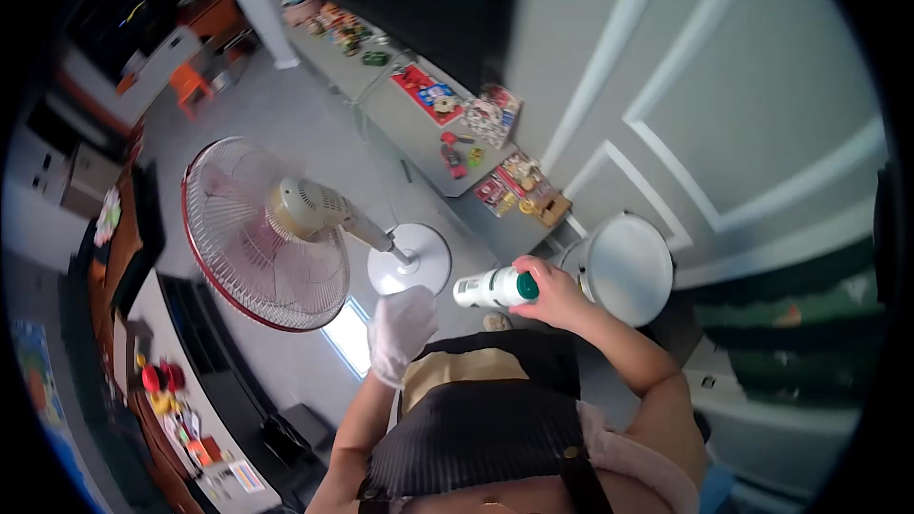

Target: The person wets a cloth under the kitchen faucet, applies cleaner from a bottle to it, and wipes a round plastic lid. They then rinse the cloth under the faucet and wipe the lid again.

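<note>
A white bottle (484, 289) with a green cap lies tilted sideways in front of me, its capped end in the fingers of my right hand (549, 293). My left hand (404, 324) is covered by a whitish glove or cloth and is raised to the left of the bottle, apart from it. Its fingers look blurred, so their pose is unclear. Just beyond my left hand is the round white base (409, 263) of a standing fan (271, 228), whose red-rimmed cage is at the left.
A white round bucket or bin (626, 269) stands right of my right hand. Toys and picture books (514, 181) lie along a grey ledge (381, 100) ahead. A grey panelled door (705, 86) is at the right. A cabinet top (228, 476) holds small items at lower left.
</note>
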{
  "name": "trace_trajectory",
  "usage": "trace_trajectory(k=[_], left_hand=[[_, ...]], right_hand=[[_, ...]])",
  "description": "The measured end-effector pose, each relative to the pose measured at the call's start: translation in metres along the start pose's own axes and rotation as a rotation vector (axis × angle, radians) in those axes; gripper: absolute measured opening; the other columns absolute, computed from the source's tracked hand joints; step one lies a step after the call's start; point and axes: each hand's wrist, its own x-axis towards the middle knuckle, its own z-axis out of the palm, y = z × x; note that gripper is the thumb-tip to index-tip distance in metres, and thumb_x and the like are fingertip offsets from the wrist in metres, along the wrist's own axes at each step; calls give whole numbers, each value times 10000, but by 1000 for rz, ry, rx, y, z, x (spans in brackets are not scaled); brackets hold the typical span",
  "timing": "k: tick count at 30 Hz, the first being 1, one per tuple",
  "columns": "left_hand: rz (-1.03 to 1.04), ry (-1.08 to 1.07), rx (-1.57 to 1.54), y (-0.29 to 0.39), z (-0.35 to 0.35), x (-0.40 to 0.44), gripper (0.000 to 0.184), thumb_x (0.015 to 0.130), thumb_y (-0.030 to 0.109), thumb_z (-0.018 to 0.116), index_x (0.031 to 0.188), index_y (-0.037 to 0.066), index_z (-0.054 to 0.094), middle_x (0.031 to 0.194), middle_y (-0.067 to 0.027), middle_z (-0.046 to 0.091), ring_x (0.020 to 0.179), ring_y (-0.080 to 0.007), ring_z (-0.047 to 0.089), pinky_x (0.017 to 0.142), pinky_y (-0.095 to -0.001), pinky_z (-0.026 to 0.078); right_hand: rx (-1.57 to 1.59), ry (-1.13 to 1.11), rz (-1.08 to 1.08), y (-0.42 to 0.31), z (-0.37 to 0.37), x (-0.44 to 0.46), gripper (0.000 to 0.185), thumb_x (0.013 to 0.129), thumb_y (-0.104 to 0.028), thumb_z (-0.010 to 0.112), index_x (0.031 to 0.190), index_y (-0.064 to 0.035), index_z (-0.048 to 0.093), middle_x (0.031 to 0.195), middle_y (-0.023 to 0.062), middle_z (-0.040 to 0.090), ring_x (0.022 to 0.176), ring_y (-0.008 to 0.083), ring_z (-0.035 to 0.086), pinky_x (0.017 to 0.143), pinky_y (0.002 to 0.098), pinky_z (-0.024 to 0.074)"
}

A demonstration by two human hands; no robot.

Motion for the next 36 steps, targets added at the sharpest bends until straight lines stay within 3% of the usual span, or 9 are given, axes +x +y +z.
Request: trace_trajectory(k=[4, 7, 8, 11, 15, 17, 26, 29, 36], left_hand=[[169, -766, 1016, 77, 85, -19, 428, 925, 294, 554, 1197, -36, 532, 1198, -178, 591, 1010, -288, 613, 836, -379, 518], [-241, -672, 146, 68, 120, -52, 408, 875, 255, 682, 1156, -21, 575, 1158, -165, 635, 1025, -230, 643, 840, -338, 525], [39, -872, 439, 62, 118, -46, 431, 909, 313, 617, 1176, -20, 561, 1177, -177, 620, 1041, -260, 636, 857, -363, 528], [-984, -657, -255, 23, 140, -52, 536, 903, 445, 581, 1203, 3, 548, 1144, -171, 637, 1015, -294, 648, 850, -402, 539], [-1225, -666, -38, 13, 187, -82, 473, 658, 325, 823, 1035, 75, 684, 865, -52, 718, 812, -193, 703, 749, -335, 548], [279, -1308, 790, 26, 206, -99, 397, 661, 295, 815, 975, 77, 710, 865, -55, 724, 790, -189, 707, 747, -325, 553], [366, -1479, 767, -13, 244, -152, 355, 678, 256, 822, 941, 49, 706, 851, -70, 722, 783, -183, 705, 707, -317, 545], [-5, -1388, 633, -20, 250, -168, 475, 623, 222, 826, 1038, 45, 677, 910, -102, 712, 820, -237, 698, 762, -331, 532], [81, -1334, 650, -21, 281, -214, 563, 608, 295, 842, 1068, 47, 632, 975, -90, 687, 887, -236, 675, 809, -347, 525]], right_hand=[[146, 14, 61, -77, -20, -58, 659, 613, -238, 890, 1071, -74, 445, 1200, 144, 574, 1035, 339, 604, 864, 383, 497], [106, 99, 180, -117, -29, -104, 673, 604, -247, 894, 1066, -70, 438, 1194, 147, 572, 1019, 337, 606, 864, 383, 497], [102, 142, 215, -122, -30, -120, 692, 587, -252, 902, 1049, -68, 421, 1178, 141, 574, 994, 337, 606, 852, 382, 498], [24, 249, 349, -132, -29, -172, 712, 558, -270, 914, 1004, -67, 397, 1130, 136, 577, 961, 329, 609, 836, 379, 497], [-64, 313, 470, -162, -41, -229, 765, 528, -291, 915, 1085, -56, 448, 1069, 117, 587, 903, 328, 614, 777, 370, 493], [71, 257, 567, -180, -55, -251, 681, 558, -230, 900, 1028, -62, 438, 1092, 108, 576, 947, 321, 605, 795, 354, 485], [24, 18, 548, -183, -84, -329, 658, 523, -176, 908, 864, -75, 354, 976, 103, 512, 836, 283, 539, 681, 363, 443], [52, 32, 542, -178, -92, -348, 667, 521, -175, 909, 849, -81, 336, 989, 107, 516, 850, 290, 550, 686, 366, 448], [-186, 75, 454, -168, -118, -392, 574, 773, -240, 743, 1216, -14, 458, 1206, 169, 576, 1003, 337, 622, 816, 368, 518]])
